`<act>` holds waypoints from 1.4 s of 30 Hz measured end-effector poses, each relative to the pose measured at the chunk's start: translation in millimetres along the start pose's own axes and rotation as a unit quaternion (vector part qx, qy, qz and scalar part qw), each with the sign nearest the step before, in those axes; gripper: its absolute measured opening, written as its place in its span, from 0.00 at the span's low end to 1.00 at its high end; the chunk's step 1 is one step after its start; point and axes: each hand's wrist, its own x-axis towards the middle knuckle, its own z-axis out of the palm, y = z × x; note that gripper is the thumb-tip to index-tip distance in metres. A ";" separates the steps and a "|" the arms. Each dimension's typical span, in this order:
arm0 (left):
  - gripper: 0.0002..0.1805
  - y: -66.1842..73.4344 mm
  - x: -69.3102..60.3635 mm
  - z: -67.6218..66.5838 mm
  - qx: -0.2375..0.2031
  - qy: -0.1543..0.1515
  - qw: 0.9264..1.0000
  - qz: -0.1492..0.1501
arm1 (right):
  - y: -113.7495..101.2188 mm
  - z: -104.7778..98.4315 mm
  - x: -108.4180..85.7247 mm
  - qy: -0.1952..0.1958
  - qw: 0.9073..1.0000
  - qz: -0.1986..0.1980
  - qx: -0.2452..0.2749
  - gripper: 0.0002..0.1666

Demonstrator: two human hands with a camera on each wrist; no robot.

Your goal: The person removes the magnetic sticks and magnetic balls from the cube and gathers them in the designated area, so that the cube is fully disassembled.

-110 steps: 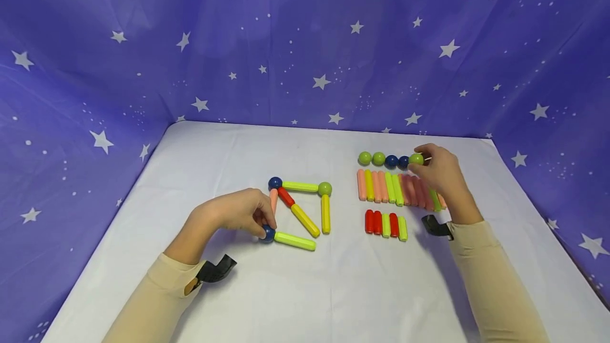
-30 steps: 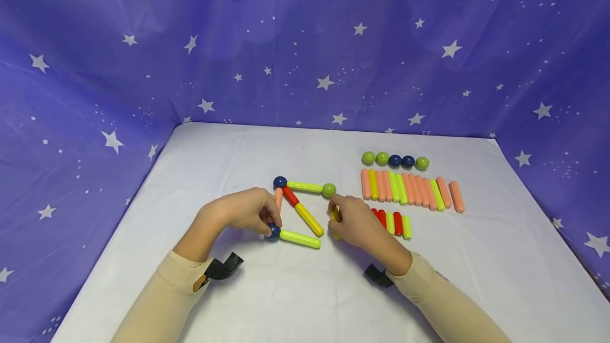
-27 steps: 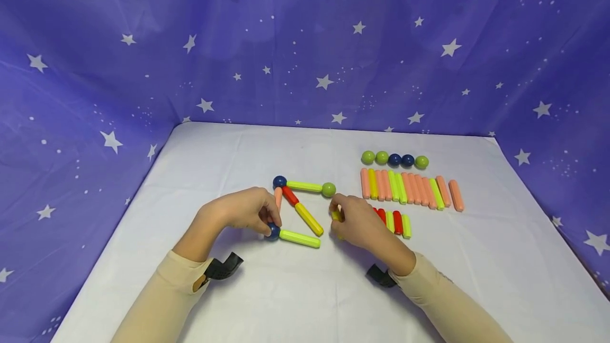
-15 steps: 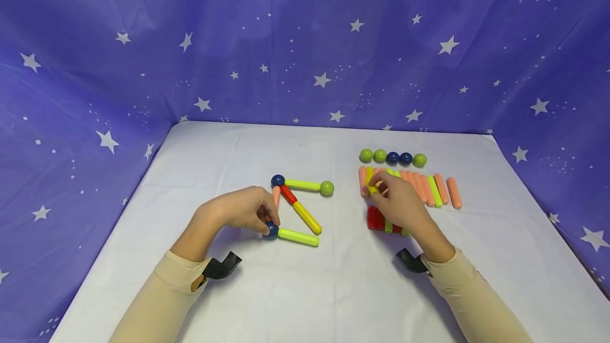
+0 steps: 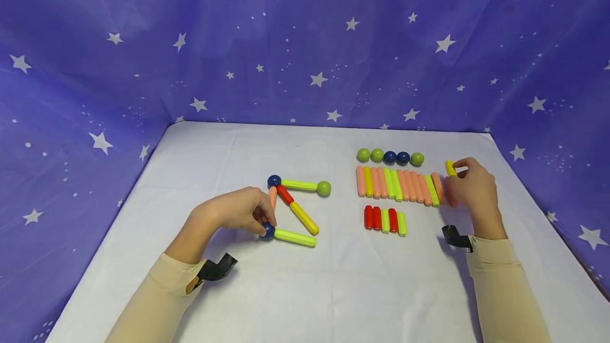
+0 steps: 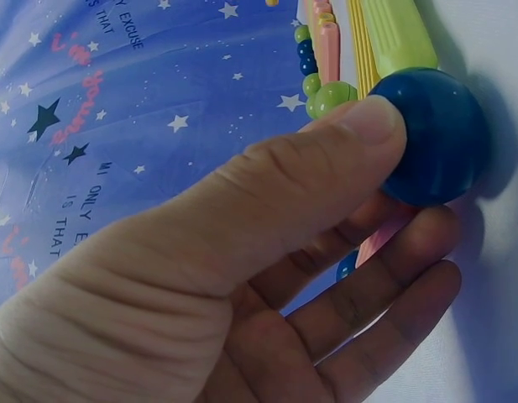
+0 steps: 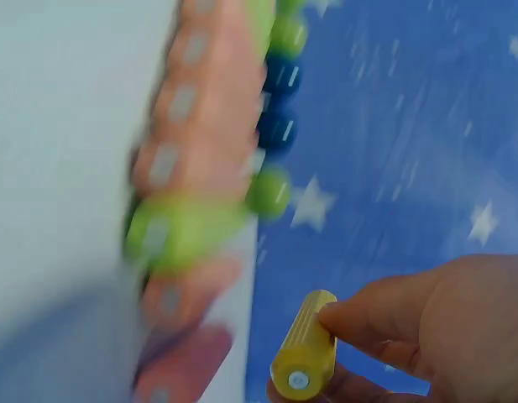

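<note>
My left hand (image 5: 235,211) pinches a dark blue ball (image 6: 439,138) between thumb and fingers at the near left corner of a figure on the table. From that ball a lime magnetic stick (image 5: 295,238) points right and a pink stick (image 5: 273,197) runs back to another blue ball (image 5: 274,181). That far ball also joins a lime stick (image 5: 299,185), ending in a green ball (image 5: 324,188), and a red stick (image 5: 285,195) followed by a yellow one (image 5: 304,218). My right hand (image 5: 475,187) pinches a yellow magnetic stick (image 7: 305,353) above the right end of the stick row.
Long pink, lime and yellow sticks (image 5: 412,186) lie side by side at the right. Behind them is a line of green and blue balls (image 5: 389,158); in front lie short red and lime sticks (image 5: 385,221). A starry purple cloth (image 5: 305,68) rises behind the white table (image 5: 333,290).
My right hand has taken the yellow stick from below the figure's green ball and carried it right, past the short sticks, to the row's right end. My left hand keeps its place on the blue ball.
</note>
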 end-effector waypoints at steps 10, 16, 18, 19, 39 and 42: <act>0.12 1.1 -0.5 -0.2 0.003 0.001 1.000 -0.001 | 43.7 6.7 14.6 -0.043 0.998 0.038 -0.030 0.24; 0.11 0.9 -1.0 0.1 0.003 0.000 1.000 0.002 | 30.3 15.5 15.2 -0.069 0.996 0.050 -0.018 0.35; 0.11 0.6 -0.9 0.1 0.005 0.001 1.000 0.004 | 26.2 16.6 15.0 -0.075 0.995 0.056 -0.020 0.34; 0.11 0.6 -0.8 0.1 0.006 0.001 1.000 0.005 | 24.3 16.4 14.5 -0.078 0.995 0.057 -0.023 0.34; 0.11 5.9 -0.7 3.2 0.016 -0.008 1.000 0.023 | -117.6 45.5 -67.4 -0.096 0.947 -0.307 -0.008 0.19; 0.12 5.7 -0.1 4.2 0.012 -0.009 1.000 0.027 | -149.7 68.6 -93.8 -0.172 0.901 -0.397 0.023 0.19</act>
